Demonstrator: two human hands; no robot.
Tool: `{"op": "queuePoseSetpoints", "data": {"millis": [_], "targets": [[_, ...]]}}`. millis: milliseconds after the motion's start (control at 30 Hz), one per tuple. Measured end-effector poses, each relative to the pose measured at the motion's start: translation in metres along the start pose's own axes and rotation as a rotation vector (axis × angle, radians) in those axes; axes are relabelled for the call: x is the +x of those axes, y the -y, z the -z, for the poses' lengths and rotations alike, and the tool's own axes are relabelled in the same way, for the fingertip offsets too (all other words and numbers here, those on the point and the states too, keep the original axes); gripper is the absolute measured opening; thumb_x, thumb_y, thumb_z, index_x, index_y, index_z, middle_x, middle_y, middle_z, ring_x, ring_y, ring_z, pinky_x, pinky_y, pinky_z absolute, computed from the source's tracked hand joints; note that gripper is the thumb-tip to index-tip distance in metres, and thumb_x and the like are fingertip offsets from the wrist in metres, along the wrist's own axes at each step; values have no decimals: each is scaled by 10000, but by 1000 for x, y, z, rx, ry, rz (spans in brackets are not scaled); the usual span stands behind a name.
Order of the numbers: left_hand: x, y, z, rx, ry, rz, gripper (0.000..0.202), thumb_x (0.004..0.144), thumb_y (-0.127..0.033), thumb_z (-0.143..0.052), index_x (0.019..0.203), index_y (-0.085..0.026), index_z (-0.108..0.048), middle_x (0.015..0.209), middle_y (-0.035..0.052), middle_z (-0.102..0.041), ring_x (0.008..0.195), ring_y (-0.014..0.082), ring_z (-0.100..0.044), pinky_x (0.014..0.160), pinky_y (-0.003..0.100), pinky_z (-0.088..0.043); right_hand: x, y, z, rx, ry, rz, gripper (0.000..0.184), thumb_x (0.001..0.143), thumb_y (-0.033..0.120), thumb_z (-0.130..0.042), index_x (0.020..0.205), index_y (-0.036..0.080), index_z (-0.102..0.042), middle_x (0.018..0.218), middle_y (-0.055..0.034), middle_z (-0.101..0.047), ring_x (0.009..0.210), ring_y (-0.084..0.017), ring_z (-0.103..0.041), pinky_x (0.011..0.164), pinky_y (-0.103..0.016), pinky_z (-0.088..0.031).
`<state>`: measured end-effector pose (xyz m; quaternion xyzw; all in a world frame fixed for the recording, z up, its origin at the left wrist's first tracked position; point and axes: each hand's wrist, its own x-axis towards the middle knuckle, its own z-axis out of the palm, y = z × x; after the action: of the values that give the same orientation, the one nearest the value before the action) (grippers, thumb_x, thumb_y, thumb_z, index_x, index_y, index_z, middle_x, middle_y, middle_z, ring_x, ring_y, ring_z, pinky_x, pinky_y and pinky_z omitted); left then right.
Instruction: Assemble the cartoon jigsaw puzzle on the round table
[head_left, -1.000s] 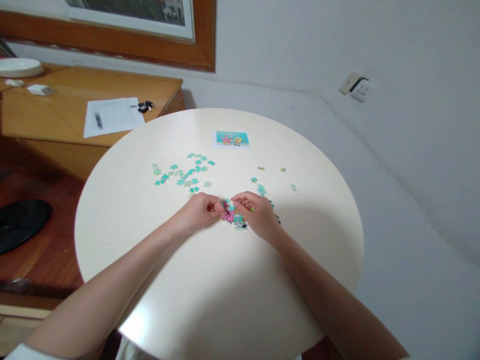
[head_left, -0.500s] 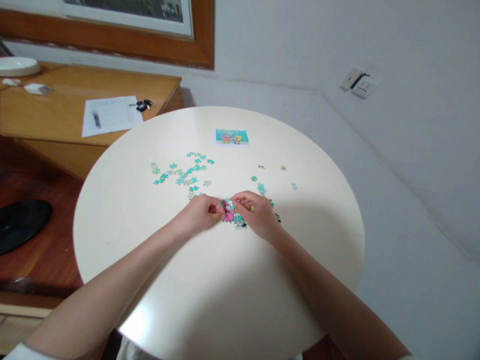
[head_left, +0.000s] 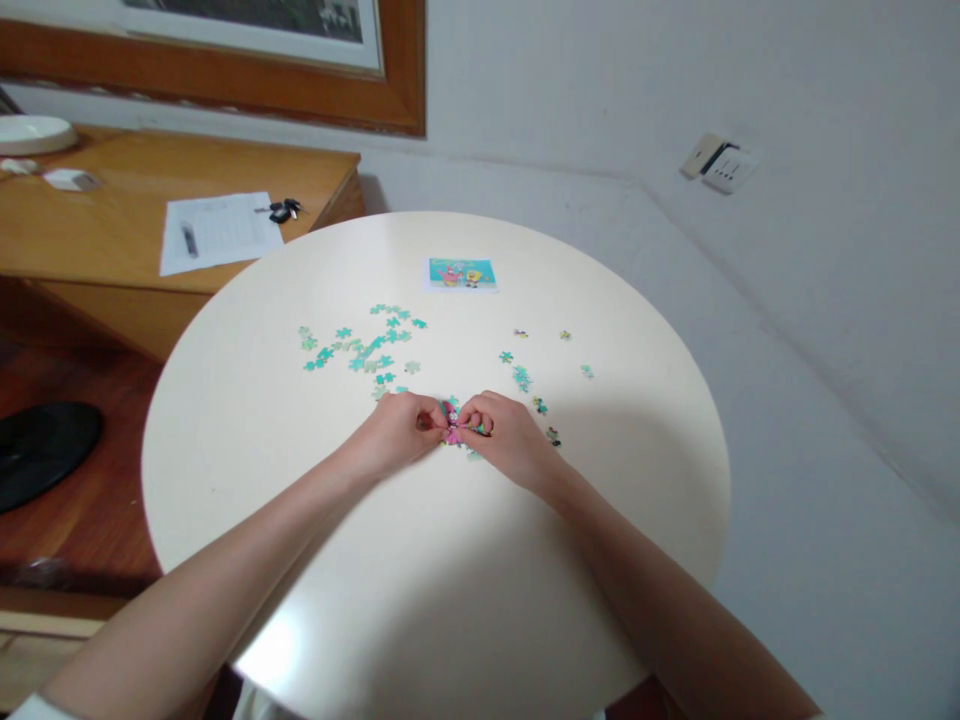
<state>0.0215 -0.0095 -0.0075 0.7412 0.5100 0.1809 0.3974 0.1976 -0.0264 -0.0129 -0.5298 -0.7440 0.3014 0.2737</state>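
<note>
A small joined patch of jigsaw puzzle (head_left: 453,436), with a pink cartoon figure on it, lies near the middle of the round table. My left hand (head_left: 399,432) pinches its left side between thumb and index finger. From the other side, my right hand (head_left: 511,436) has its thumb and fingertips closed at the pink part, covering much of the patch. Just beyond my right hand lie loose puzzle pieces (head_left: 522,378), some teal, some darker. A wider scatter of teal and pale pieces (head_left: 375,345) spreads beyond my left hand.
A picture card (head_left: 462,274) with two cartoon figures lies at the far side of the white round table (head_left: 360,590). Left of it stands a wooden desk (head_left: 112,220) with a paper sheet (head_left: 217,235) and keys (head_left: 285,210). A wall with a socket (head_left: 729,170) rises at right.
My right hand has shifted slightly left and its fingers have curled in, covering more of the patch. My left hand keeps its pinch in nearly the same place.
</note>
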Motion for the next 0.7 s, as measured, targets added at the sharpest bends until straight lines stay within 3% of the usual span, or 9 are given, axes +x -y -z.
{"op": "queuePoseSetpoints", "data": {"millis": [233,500,700], "targets": [[-3,-10,0,110,-13,36,132,750,-180,-601,629,-166,-653,564,-24,-606,565,107,-509,580,218,-332,1,3,1,0,29,-38,163,721,38,-640,665,176,-572,660,49,-470,621,-88,-434,615,-224,-328],[-6,-16,0,318,-48,-67,134,746,-107,-592,647,-184,-638,677,0,-683,658,153,-583,716,272,-363,0,2,1,-7,30,-22,151,733,53,-626,668,180,-578,660,48,-488,619,-87,-434,611,-223,-325],[-5,-14,-1,354,-68,-108,127,750,-144,-588,636,-185,-625,673,4,-675,683,164,-589,779,311,-351,0,3,0,-29,19,-16,151,715,50,-630,662,182,-581,648,48,-496,613,-89,-439,612,-224,-334]]}}
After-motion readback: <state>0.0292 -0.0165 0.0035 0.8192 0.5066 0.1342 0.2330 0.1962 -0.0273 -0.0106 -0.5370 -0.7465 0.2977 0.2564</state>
